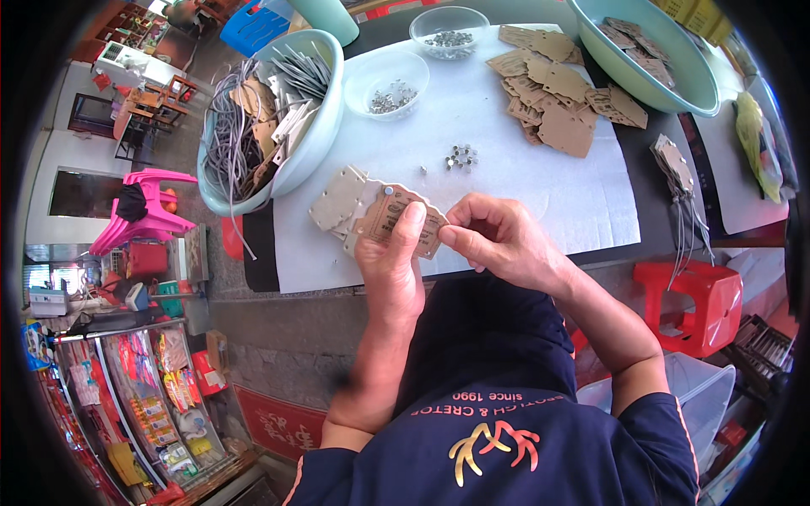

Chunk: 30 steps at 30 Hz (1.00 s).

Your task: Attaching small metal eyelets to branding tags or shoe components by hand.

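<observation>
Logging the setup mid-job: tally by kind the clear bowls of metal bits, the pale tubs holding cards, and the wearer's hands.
Clear bowls, nearer bowl and farther bowl: 2
Pale tubs, left tub and right tub: 2
Wearer's left hand and right hand: 2
Total: 6

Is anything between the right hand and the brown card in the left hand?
Nothing visible is: the right hand is at the right edge of the card; the left hand holds it farther left.
</observation>
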Motion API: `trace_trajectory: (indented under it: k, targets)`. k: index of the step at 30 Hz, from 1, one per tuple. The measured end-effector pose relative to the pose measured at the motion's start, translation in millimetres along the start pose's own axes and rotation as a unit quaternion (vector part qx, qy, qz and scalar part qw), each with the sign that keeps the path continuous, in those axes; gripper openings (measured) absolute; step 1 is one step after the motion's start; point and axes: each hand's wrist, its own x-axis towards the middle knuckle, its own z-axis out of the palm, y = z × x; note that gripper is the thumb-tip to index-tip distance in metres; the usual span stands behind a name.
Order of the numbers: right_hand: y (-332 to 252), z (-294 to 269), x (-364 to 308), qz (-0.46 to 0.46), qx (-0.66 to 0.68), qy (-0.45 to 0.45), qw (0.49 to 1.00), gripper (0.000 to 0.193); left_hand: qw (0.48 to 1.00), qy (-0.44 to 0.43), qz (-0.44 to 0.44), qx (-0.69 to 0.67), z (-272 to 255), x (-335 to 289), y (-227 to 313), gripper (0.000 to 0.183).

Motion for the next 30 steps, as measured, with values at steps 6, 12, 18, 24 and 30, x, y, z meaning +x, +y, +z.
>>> trace_trajectory:
  k: [6, 12, 18, 24, 30]
  targets:
    - [-2, 1, 4, 0.031, 0.035, -0.023, 0.999, 0.022, 0.993, -0.074, -0.081, -0.033, -11, -4, 8, 0.021]
    - [-11, 2, 9, 0.042, -0.004, -0.055, 0.998, 0.020, 0.994, -0.082, -0.071, -0.007, -26, -17, -3, 0.017]
    - [-25, -26, 42, -0.057, -0.289, 0.009, 0.955, 0.014, 0.997, -0.045, -0.050, -0.046, -32, -19, -9, 0.017]
    - [-29, -37, 77, -0.202, -0.510, 0.030, 0.836, 0.012, 0.995, -0.025, -0.066, -0.076, -34, -19, -7, 0.015]
    - [-25, -21, 99, -0.197, -0.609, -0.021, 0.768, 0.014, 0.994, -0.038, -0.055, -0.088, -36, -14, -10, 0.015]
